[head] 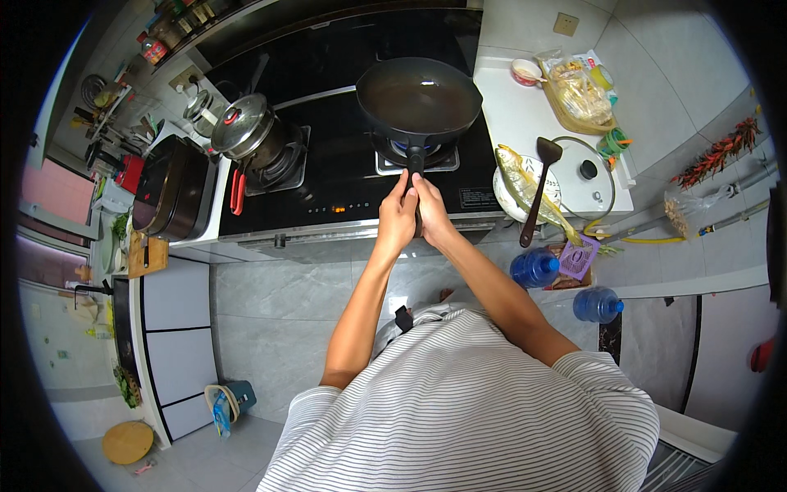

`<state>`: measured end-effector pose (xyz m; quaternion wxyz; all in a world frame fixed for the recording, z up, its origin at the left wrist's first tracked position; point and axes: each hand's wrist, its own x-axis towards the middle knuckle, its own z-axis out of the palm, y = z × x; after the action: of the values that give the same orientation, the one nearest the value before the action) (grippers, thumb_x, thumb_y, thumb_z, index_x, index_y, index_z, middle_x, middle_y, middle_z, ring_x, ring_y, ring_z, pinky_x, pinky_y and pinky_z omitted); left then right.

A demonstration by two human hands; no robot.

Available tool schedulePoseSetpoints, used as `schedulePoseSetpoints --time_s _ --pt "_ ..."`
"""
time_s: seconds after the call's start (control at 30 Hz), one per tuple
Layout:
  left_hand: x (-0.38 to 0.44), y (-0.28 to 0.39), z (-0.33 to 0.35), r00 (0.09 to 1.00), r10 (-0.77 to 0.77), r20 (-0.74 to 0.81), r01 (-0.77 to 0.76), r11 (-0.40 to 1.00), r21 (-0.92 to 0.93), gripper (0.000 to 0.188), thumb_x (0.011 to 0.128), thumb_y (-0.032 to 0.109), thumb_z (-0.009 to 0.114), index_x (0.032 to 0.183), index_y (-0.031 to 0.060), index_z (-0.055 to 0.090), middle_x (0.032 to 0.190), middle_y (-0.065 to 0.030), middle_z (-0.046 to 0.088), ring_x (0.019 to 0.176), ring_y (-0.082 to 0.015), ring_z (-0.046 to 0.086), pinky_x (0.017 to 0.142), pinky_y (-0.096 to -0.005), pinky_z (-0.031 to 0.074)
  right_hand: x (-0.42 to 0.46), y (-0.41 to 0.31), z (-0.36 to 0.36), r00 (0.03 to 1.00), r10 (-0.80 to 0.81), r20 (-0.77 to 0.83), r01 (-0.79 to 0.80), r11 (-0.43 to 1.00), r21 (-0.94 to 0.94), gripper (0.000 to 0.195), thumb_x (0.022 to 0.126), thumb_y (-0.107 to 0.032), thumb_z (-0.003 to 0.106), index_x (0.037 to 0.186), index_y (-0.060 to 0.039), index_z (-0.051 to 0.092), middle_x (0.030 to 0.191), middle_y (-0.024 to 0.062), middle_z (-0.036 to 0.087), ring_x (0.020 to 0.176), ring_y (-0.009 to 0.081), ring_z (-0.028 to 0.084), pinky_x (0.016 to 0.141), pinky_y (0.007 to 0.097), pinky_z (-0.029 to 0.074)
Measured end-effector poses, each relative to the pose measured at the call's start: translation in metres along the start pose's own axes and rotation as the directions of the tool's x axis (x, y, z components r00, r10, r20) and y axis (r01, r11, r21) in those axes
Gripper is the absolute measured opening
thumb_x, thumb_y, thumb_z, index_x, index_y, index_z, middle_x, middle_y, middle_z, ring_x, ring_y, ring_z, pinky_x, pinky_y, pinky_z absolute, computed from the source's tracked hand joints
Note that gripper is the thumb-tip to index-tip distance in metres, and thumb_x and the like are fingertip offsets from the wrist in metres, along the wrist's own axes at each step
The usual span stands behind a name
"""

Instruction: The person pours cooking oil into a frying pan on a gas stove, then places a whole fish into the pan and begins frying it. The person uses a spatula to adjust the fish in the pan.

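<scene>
My left hand (397, 215) and my right hand (433, 209) both grip the handle of a black frying pan (419, 98), one hand on each side. The pan is above the right burner, where a blue flame shows under its near edge. Its inside looks dark with a shiny spot. Right of the stove, a whole fish (522, 178) lies across a patterned plate (510, 200), its tail over the counter edge. A dark spatula (541, 184) rests over the plate, beside a glass lid (599, 194) with a black knob.
A lidded steel pot (249, 132) with red handles stands on the left burner, beside a black cooker (178, 190). A yellow basket (575, 114) of bagged food and a small bowl (524, 72) sit on the right counter. Blue water bottles (533, 269) stand on the floor at right.
</scene>
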<state>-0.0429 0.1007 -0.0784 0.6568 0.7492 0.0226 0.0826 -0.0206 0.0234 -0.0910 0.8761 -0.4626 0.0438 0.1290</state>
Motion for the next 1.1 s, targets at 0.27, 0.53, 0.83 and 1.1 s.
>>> schedulePoseSetpoints --time_s 0.27,0.53,0.83,1.1 --pt "-0.023 -0.049 0.003 0.993 -0.114 0.04 0.121 0.949 -0.292 0.046 0.09 0.009 0.043 0.135 0.0042 0.034 0.061 0.0074 0.039 0.053 -0.0013 0.031 0.047 -0.0167 0.027 0.007 0.044 -0.031 0.999 -0.034 0.035 0.042 0.963 -0.268 0.021 0.093 -0.029 0.044 0.088 -0.0096 0.049 0.068 -0.0049 0.044 0.061 0.0034 0.043 0.053 0.0196 0.037" --pt "-0.028 -0.067 0.002 0.995 -0.098 0.023 0.1 0.972 -0.212 0.045 0.091 0.014 0.043 0.135 0.0069 0.034 0.062 0.0037 0.045 0.046 -0.0042 0.039 0.041 -0.0215 0.037 0.01 0.059 -0.042 0.996 -0.065 0.064 0.082 0.945 -0.318 0.022 0.093 -0.03 0.044 0.086 -0.0096 0.048 0.067 -0.0052 0.043 0.06 0.0031 0.042 0.053 0.0196 0.036" --pt "-0.032 -0.065 0.003 0.987 -0.159 0.023 0.16 0.956 -0.247 0.047 0.09 0.01 0.045 0.135 0.0066 0.034 0.061 0.0077 0.038 0.052 -0.0011 0.031 0.046 -0.0172 0.027 0.008 0.065 -0.044 0.996 -0.082 0.032 0.088 0.94 -0.33 0.027 0.093 -0.03 0.043 0.085 -0.0051 0.05 0.069 -0.0014 0.047 0.064 0.0069 0.044 0.057 0.0248 0.039" --pt "-0.028 -0.053 0.008 0.986 -0.167 0.0 0.164 0.97 -0.178 0.045 0.09 0.011 0.045 0.134 0.0066 0.036 0.061 0.006 0.04 0.054 -0.0026 0.033 0.047 -0.0183 0.029 0.007 0.055 -0.04 1.0 -0.028 -0.003 0.027 0.986 -0.165 0.024 0.092 -0.031 0.045 0.085 -0.0083 0.051 0.07 -0.0032 0.046 0.065 0.0057 0.044 0.058 0.0225 0.038"
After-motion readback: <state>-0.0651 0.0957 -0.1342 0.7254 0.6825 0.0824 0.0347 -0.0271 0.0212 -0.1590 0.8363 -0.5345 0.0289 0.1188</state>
